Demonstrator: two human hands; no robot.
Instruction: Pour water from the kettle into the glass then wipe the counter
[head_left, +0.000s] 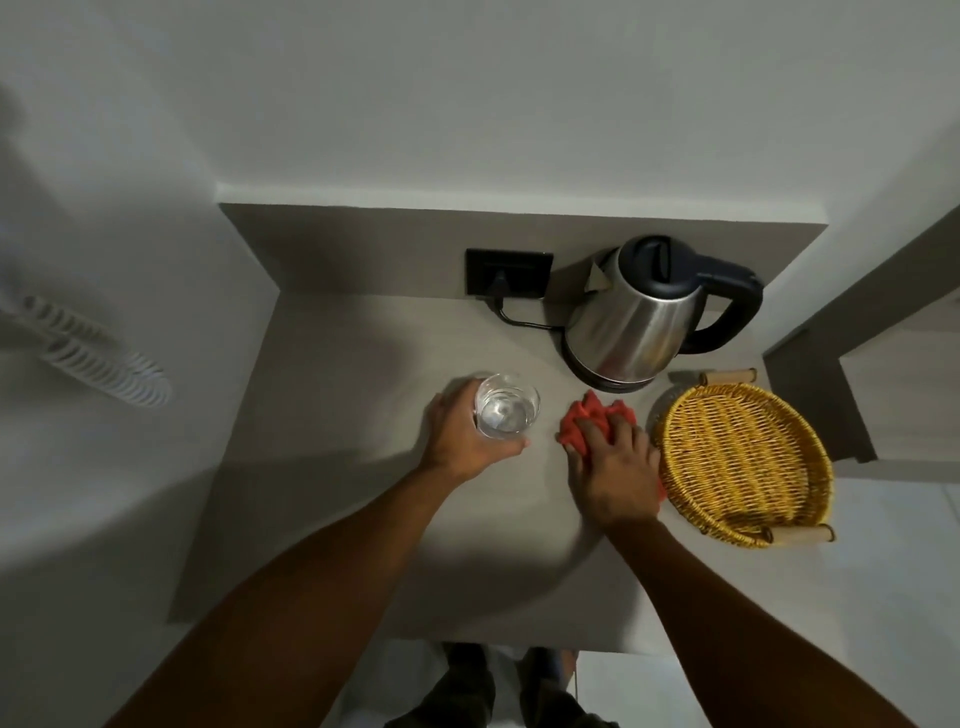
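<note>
A steel kettle (639, 317) with a black lid and handle stands on its base at the back right of the grey counter (363, 509). A clear glass (506, 405) holding water stands left of centre, and my left hand (462, 436) is wrapped around it from the left. A red cloth (743, 421) lies crumpled on the counter in front of the kettle. My right hand (615, 467) presses down flat on the cloth, covering its near part.
A yellow wicker basket (748, 457) with wooden handles sits right of the cloth, almost touching my right hand. A black wall socket (509, 273) with the kettle's cord is behind the glass. Walls close in the counter on the left and back.
</note>
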